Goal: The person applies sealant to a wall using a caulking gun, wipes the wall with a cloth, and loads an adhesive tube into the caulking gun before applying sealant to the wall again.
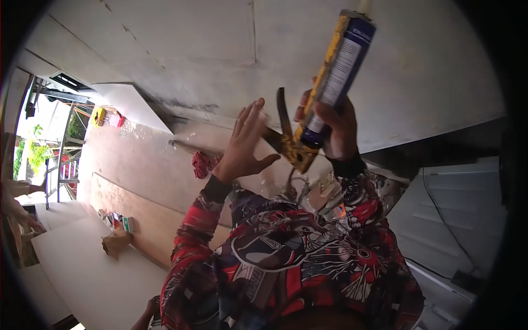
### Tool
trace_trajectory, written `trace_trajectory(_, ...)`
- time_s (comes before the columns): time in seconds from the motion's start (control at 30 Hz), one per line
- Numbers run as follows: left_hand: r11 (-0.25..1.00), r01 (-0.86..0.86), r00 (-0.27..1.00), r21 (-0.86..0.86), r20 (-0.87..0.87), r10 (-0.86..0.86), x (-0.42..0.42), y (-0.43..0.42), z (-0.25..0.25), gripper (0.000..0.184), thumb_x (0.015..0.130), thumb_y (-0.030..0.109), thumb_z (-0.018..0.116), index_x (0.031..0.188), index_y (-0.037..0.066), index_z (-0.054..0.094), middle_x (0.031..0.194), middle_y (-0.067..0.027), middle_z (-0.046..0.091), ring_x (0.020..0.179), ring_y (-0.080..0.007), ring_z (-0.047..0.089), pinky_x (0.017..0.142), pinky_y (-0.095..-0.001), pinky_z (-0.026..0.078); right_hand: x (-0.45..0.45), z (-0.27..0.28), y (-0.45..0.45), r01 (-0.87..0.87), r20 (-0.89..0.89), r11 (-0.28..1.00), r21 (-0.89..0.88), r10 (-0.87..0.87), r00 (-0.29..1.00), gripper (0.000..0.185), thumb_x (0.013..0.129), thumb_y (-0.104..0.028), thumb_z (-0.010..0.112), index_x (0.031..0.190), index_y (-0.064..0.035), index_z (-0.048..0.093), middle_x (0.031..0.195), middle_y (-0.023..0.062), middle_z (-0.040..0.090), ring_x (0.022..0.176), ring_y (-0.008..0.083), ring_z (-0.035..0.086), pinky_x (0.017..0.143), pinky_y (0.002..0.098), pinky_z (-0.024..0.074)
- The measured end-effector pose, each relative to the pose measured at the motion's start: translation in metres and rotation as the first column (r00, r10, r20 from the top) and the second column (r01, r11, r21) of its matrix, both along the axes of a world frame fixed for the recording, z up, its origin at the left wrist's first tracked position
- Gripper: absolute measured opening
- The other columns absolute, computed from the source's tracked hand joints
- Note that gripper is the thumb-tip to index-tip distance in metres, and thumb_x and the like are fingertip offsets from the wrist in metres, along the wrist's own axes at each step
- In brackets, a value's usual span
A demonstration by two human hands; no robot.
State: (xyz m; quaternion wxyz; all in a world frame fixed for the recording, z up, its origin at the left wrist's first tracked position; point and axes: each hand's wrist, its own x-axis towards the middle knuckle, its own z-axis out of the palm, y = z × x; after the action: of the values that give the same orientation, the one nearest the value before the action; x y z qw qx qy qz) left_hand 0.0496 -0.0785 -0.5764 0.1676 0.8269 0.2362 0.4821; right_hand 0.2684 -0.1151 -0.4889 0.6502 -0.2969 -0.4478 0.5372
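Observation:
My right hand is wrapped round a caulking gun and the blue-and-white sealant cartridge seated in it. The gun is raised and tilted, its pale nozzle pointing up past the top edge of the view. Its worn yellow frame runs along the cartridge, and the dark trigger and handle stick out to the left. My left hand is open beside the handle, fingers stretched upward and thumb apart. I cannot tell whether it touches the handle.
Pale panels fill the upper view. A red cloth lies on the floor. At the left are a white board, small boxes, a ladder and another person's arm. A white panelled door is at the right.

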Motion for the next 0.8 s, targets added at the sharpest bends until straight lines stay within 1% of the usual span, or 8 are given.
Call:
trace_trajectory(0.07, 0.902, 0.232, 0.958, -0.364, 0.244, -0.148, -0.039, -0.002, -0.008, 0.108, 0.082, 0.021, 0.081, 0.164, 0.006, 0.012, 0.163, -0.0235, 0.032, 0.152, -0.0391, 0.03, 0.119, -0.0571, 0.032, -0.016, 0.004, -0.004, 0.022, 0.114, 1.0, -0.014, -0.02, 0.993, 0.065, 0.087, -0.019, 0.075, 0.139, 0.0045, 0.044, 0.103, 0.0148, 0.065, 0.088, 0.0254, 0.068, 0.081, 0.0399, 0.0552)
trace_trajectory(0.13, 0.515, 0.746, 0.558, -0.422, 0.818, -0.138, -0.062, 0.008, -0.03, 0.091, 0.095, 0.033, 0.068, 0.163, 0.006, 0.015, 0.161, -0.0225, 0.037, 0.151, -0.0411, 0.03, 0.118, -0.0617, 0.031, -0.029, 0.001, -0.012, 0.075, 0.182, 0.996, -0.042, -0.066, 0.981, 0.066, 0.085, -0.018, 0.076, 0.139, 0.0046, 0.045, 0.104, 0.0149, 0.065, 0.088, 0.0254, 0.068, 0.081, 0.039, 0.055)
trace_trajectory(0.37, 0.238, 0.941, 0.265, -0.24, 0.961, -0.081, -0.099, 0.04, -0.058, 0.073, 0.102, 0.036, 0.055, 0.164, 0.016, 0.023, 0.16, -0.0245, 0.038, 0.146, -0.0459, 0.036, 0.111, -0.0704, 0.031, -0.07, -0.046, -0.021, 0.252, 0.387, 0.944, -0.213, -0.155, 0.909, 0.08, 0.077, -0.033, 0.088, 0.135, 0.0031, 0.046, 0.104, 0.0126, 0.066, 0.088, 0.0249, 0.069, 0.082, 0.0385, 0.0553)
trace_trajectory(0.47, 0.024, 0.992, 0.122, -0.121, 0.988, -0.092, -0.124, 0.063, -0.084, 0.069, 0.102, 0.034, 0.055, 0.162, 0.016, 0.028, 0.16, -0.0249, 0.038, 0.145, -0.0456, 0.037, 0.112, -0.0693, 0.032, -0.093, -0.073, -0.025, 0.271, 0.333, 0.926, -0.263, -0.176, 0.926, 0.054, 0.08, -0.012, 0.085, 0.121, -0.0002, 0.052, 0.103, 0.0104, 0.068, 0.092, 0.0219, 0.071, 0.083, 0.0361, 0.0581)
trace_trajectory(0.57, 0.22, 0.845, 0.508, -0.487, 0.86, -0.046, -0.142, 0.074, -0.143, 0.067, 0.099, 0.027, 0.06, 0.16, 0.016, 0.035, 0.158, -0.0226, 0.041, 0.143, -0.0428, 0.042, 0.113, -0.0618, 0.036, -0.1, -0.113, -0.032, 0.266, 0.401, 0.878, -0.397, -0.094, 0.911, 0.055, 0.079, -0.009, 0.085, 0.123, -0.0036, 0.052, 0.104, 0.0089, 0.068, 0.095, 0.019, 0.07, 0.085, 0.0352, 0.0574)
trace_trajectory(0.63, 0.772, 0.203, 0.978, -0.602, 0.167, -0.127, -0.159, 0.085, -0.178, 0.067, 0.094, 0.022, 0.065, 0.156, 0.016, 0.041, 0.154, -0.0213, 0.046, 0.138, -0.0397, 0.047, 0.11, -0.0529, 0.042, -0.095, -0.16, -0.02, 0.282, 0.48, 0.854, -0.437, -0.044, 0.876, 0.055, 0.08, -0.016, 0.086, 0.123, -0.0048, 0.054, 0.103, 0.0059, 0.067, 0.091, 0.0159, 0.067, 0.083, 0.0324, 0.0548)
trace_trajectory(0.67, 0.913, -0.131, 0.967, -0.387, -0.253, 0.031, -0.169, 0.079, -0.199, 0.067, 0.092, 0.02, 0.068, 0.155, 0.017, 0.044, 0.152, -0.0207, 0.048, 0.136, -0.0381, 0.05, 0.108, -0.0484, 0.045, -0.094, -0.191, -0.019, 0.315, 0.563, 0.834, -0.454, -0.005, 0.826, 0.054, 0.08, -0.02, 0.087, 0.121, -0.0043, 0.055, 0.102, 0.0055, 0.068, 0.09, 0.0158, 0.067, 0.082, 0.0322, 0.0539)
trace_trajectory(0.8, 0.442, -0.281, 0.937, -0.852, -0.144, 0.318, -0.169, 0.033, -0.404, 0.079, 0.09, 0.01, 0.07, 0.16, 0.017, 0.035, 0.146, -0.0233, 0.055, 0.109, -0.0338, 0.068, 0.093, -0.0422, 0.054, -0.063, -0.318, 0.018, 0.354, 0.784, 0.781, -0.515, 0.263, 0.562, 0.053, 0.078, -0.032, 0.086, 0.112, -0.0016, 0.061, 0.093, 0.0069, 0.068, 0.08, 0.0183, 0.064, 0.075, 0.0342, 0.0512)
